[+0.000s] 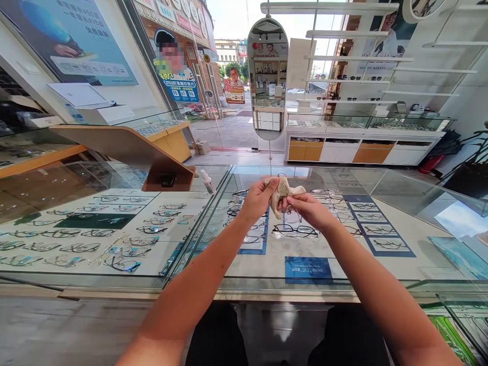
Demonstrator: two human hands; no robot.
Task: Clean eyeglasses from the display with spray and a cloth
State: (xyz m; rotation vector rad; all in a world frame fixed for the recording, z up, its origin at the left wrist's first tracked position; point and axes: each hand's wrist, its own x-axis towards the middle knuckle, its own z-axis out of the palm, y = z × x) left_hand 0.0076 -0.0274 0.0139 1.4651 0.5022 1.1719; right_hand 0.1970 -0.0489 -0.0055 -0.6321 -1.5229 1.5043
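Left hand [262, 197] and right hand [310, 207] pinch a pale cloth [282, 188] in open air above the tabletop [259, 269], well inside its near edge [267, 295].

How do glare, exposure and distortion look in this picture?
Head view: the sky is blown out to white; white glare lies on the right of the glass counter; wide-angle stretch makes outer edges lean; pixelation covers part of the cutout sign; the pale cloth is recognisable, but fine detail between the hands is too small to judge.
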